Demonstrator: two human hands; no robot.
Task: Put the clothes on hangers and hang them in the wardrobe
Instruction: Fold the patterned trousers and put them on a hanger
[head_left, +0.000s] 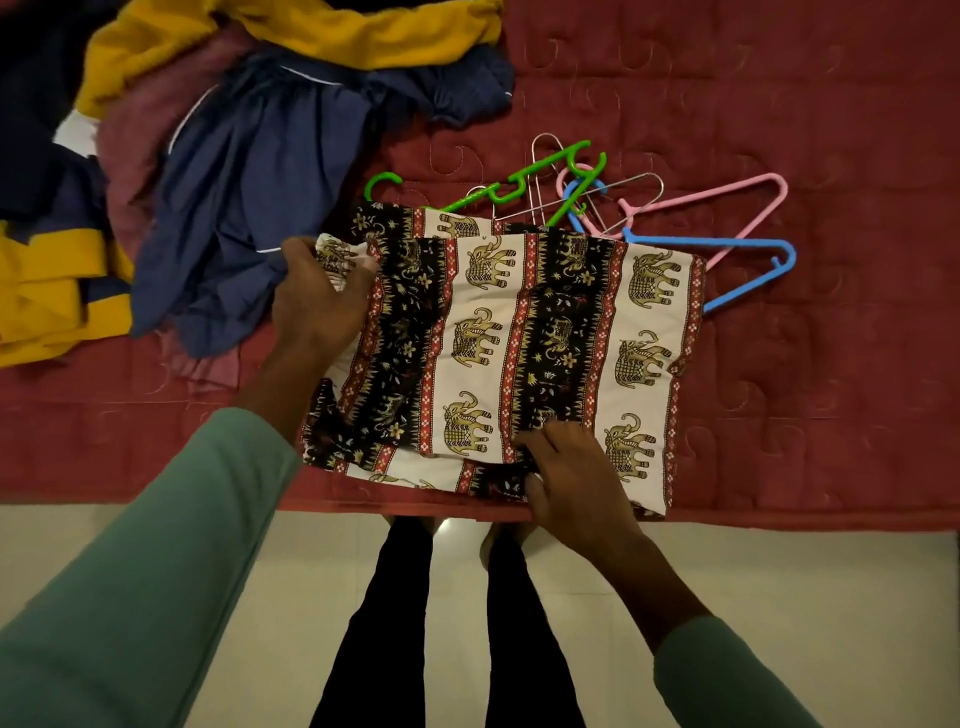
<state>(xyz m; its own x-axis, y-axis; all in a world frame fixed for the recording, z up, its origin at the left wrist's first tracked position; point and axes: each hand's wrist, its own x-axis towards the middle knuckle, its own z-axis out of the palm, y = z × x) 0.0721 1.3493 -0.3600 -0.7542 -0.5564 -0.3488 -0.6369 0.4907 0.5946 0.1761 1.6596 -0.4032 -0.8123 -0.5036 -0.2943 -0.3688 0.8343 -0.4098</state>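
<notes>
Teal sleeves (130, 597) run off the bottom of frame. Hangers (717, 241) partly hidden under elephant-print garment (519, 322); clothes pile (249, 171) cropped at bed's far left corner. Maroon quilted bed (805, 130), pale tile floor (779, 582). Garment flat at bed's front edge. My left hand (319, 306) pinches its far left corner; my right hand (576, 483) lies on the near hem, and I cannot tell whether it grips.

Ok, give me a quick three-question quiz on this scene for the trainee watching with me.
1. True or false: the left hand and right hand both touch the elephant-print garment.
2. Which colour is absent among the hangers on the red quilt? A green, B pink, C yellow, D blue.
3. Fill in: the pile of clothes lies to the garment's ___.
Key: 1 true; 2 C; 3 left.
</notes>
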